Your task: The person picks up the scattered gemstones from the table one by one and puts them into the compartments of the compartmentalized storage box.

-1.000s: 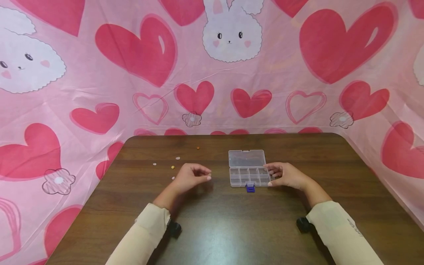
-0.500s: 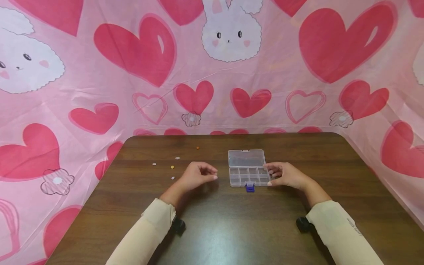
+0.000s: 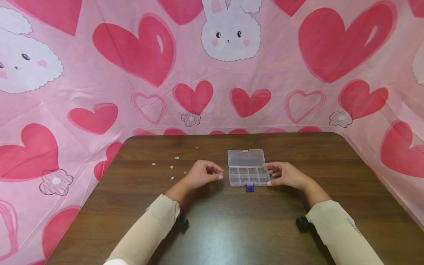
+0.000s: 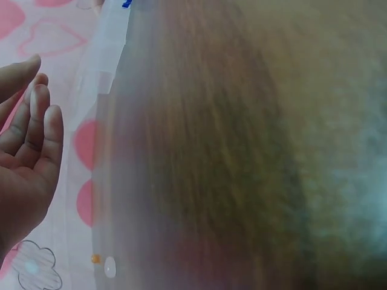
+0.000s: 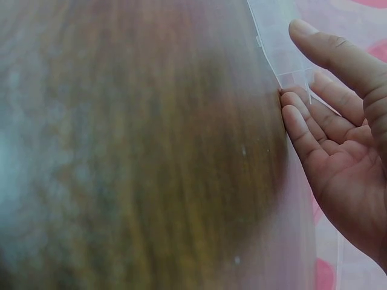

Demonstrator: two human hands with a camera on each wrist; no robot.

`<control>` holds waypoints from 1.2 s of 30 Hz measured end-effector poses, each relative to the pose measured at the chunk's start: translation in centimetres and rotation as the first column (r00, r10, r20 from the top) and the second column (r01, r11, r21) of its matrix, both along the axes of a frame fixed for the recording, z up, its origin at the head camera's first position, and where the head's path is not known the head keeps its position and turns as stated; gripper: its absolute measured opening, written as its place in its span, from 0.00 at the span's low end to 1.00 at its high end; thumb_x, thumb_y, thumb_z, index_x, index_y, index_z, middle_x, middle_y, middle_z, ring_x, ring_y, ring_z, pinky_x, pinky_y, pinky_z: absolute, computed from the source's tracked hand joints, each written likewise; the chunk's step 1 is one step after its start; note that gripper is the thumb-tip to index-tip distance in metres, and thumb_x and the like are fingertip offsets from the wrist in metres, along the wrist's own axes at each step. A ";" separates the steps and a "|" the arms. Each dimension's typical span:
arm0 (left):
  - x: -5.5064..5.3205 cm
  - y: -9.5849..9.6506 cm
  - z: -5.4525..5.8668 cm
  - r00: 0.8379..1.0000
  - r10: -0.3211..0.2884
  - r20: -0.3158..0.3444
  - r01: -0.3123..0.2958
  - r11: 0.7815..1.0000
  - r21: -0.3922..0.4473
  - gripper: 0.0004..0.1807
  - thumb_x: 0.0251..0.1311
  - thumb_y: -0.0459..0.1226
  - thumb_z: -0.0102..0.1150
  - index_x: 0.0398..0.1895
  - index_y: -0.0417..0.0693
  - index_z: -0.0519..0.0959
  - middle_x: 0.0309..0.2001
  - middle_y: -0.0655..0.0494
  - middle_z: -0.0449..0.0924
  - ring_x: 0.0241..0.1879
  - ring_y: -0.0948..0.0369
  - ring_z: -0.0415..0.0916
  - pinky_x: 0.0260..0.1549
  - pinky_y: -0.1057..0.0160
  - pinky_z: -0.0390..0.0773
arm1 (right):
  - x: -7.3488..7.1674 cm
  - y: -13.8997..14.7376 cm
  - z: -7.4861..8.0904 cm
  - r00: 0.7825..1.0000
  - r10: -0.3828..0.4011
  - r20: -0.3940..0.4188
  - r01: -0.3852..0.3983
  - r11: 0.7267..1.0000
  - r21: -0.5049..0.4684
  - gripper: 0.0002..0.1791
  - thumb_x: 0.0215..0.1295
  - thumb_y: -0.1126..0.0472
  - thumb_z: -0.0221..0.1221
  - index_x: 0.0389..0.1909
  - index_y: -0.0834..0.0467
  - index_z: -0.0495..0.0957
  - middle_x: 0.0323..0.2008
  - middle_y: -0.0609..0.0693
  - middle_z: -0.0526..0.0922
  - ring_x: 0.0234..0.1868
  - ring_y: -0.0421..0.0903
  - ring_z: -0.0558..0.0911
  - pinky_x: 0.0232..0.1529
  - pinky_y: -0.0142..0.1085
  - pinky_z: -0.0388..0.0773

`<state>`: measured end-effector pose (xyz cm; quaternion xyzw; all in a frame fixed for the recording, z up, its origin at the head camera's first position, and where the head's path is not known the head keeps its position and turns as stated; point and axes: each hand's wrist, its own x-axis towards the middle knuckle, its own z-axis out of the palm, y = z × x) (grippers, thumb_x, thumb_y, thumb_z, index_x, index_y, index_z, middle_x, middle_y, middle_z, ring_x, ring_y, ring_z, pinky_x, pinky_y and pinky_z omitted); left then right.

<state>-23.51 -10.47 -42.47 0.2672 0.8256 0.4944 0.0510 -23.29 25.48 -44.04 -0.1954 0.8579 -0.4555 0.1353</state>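
Note:
In the head view, a clear plastic compartment box (image 3: 249,176) lies with its lid (image 3: 246,158) raised at the back and a blue latch (image 3: 250,187) at the front. My right hand (image 3: 285,174) grips its right end, thumb at the front corner and fingers behind. Just left of the box is my left hand (image 3: 204,174), thumb and forefinger tips brought close together. Whether a tiny thing sits between them is hidden, also in the left wrist view. Behind that hand lie several small pebble-like pieces, among them a yellow one (image 3: 172,167) and a white one (image 3: 172,178).
More small pieces lie on the brown wooden table (image 3: 218,228): an orange one (image 3: 197,148) at the back, whitish ones (image 3: 177,158) to the left, and a greyish one (image 3: 185,172) near the left wrist. A pink heart-patterned cloth (image 3: 281,66) hangs behind the table.
My left hand has moved right, towards the box, uncovering a greyish piece behind it. The right hand stays at the box's right end.

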 end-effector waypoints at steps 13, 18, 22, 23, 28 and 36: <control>-0.8 1.6 0.3 1.000 -0.011 0.007 0.012 1.000 -0.022 0.07 0.52 0.31 0.72 0.35 0.40 0.86 0.29 0.55 0.84 0.27 0.65 0.76 0.27 0.67 0.76 | 0.0 0.0 0.0 1.000 0.000 -0.001 0.000 1.000 -0.005 0.38 0.50 0.61 0.74 0.62 0.67 0.71 0.53 0.62 0.78 0.50 0.55 0.78 0.52 0.44 0.76; -0.9 2.2 0.2 0.999 -0.027 0.018 0.028 0.999 -0.016 0.08 0.52 0.30 0.72 0.35 0.37 0.86 0.30 0.51 0.85 0.27 0.65 0.76 0.28 0.67 0.77 | 0.0 0.0 -0.1 1.000 -0.001 -0.001 0.001 1.000 -0.005 0.38 0.50 0.60 0.74 0.62 0.67 0.71 0.53 0.62 0.78 0.50 0.55 0.78 0.52 0.44 0.76; -1.4 2.6 -0.4 0.999 -0.033 0.010 0.033 0.998 -0.050 0.08 0.52 0.31 0.72 0.36 0.38 0.86 0.30 0.54 0.85 0.28 0.67 0.77 0.32 0.68 0.78 | -0.1 0.0 -0.2 1.000 0.001 -0.010 -0.001 1.000 0.000 0.38 0.51 0.60 0.74 0.62 0.68 0.71 0.53 0.62 0.79 0.49 0.54 0.78 0.51 0.42 0.77; -1.5 2.7 -0.4 0.999 -0.034 0.005 0.034 0.998 -0.056 0.09 0.52 0.31 0.72 0.36 0.38 0.86 0.30 0.54 0.85 0.29 0.67 0.77 0.32 0.68 0.78 | 0.0 0.0 -0.2 1.000 -0.002 -0.008 0.002 1.000 -0.002 0.38 0.51 0.61 0.74 0.62 0.67 0.71 0.53 0.62 0.79 0.49 0.54 0.78 0.51 0.42 0.77; -2.1 3.2 -0.8 0.999 -0.029 -0.020 0.027 0.996 -0.088 0.09 0.52 0.32 0.72 0.36 0.38 0.86 0.30 0.55 0.85 0.29 0.66 0.78 0.34 0.68 0.79 | -0.1 0.1 -0.1 1.000 -0.001 0.000 0.001 1.000 -0.002 0.38 0.50 0.60 0.74 0.62 0.67 0.71 0.53 0.61 0.78 0.50 0.54 0.78 0.51 0.41 0.76; -3.0 3.6 -1.4 1.000 -0.024 0.002 0.024 0.993 -0.116 0.08 0.52 0.33 0.73 0.35 0.40 0.87 0.28 0.57 0.83 0.25 0.65 0.75 0.25 0.67 0.79 | -0.2 0.0 -0.3 1.000 -0.002 -0.014 0.002 1.000 0.003 0.38 0.50 0.61 0.75 0.62 0.67 0.72 0.52 0.61 0.79 0.50 0.54 0.78 0.51 0.43 0.77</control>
